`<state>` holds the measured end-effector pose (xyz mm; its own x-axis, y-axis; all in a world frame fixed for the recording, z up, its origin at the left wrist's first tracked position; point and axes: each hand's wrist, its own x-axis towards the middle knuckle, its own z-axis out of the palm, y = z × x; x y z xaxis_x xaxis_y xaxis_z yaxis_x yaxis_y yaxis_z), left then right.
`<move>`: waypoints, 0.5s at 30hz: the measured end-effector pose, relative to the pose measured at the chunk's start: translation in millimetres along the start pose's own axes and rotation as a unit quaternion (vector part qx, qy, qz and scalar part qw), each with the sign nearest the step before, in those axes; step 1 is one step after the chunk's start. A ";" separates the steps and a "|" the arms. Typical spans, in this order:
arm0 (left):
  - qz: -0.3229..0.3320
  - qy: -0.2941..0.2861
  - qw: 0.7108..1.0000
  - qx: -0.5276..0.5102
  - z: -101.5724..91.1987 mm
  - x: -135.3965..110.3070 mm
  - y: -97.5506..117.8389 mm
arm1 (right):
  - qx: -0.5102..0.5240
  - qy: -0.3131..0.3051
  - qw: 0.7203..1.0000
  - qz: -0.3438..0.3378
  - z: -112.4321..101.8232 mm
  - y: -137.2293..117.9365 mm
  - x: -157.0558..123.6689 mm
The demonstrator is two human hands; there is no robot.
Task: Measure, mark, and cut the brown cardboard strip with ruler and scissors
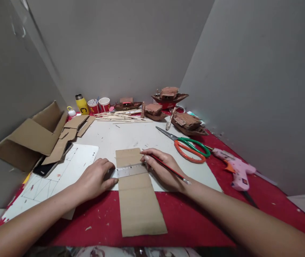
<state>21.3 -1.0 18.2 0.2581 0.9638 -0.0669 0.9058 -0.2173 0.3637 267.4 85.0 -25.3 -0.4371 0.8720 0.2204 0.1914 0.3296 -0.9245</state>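
A strip of brown cardboard [138, 210] lies lengthwise in front of me, with a clear ruler [131, 170] set across its upper part. My left hand [96, 178] is at the ruler's left end, thumb and bent fingers closed about it beside the strip's edge. In my right hand [165, 169] is a red and black pencil [167, 166], its tip pointing left just above the ruler, near the strip's right edge. Whether the tip touches the cardboard I cannot tell. The right hand's fingers also rest close to the ruler's right end.
Orange-and-green-handled scissors [191, 148] and a pink glue gun [234, 166] lie right. Model boats [186, 123], thin sticks [120, 116], paper cups [104, 104] and a yellow bottle [82, 104] stand behind. Left are a cardboard box [31, 137], a phone [45, 169] and a drawn sheet [50, 185].
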 end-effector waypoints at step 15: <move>-0.026 0.050 0.996 -0.063 2.1 -8.7 7.8 | -0.060 0.049 0.991 -0.113 -11.2 -1.5 5.6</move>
<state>26.8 -11.4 19.6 0.1705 0.9854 0.0023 0.8666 -0.1511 0.4755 274.4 93.5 -19.2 -0.3944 0.8003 0.4515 0.2050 0.5556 -0.8058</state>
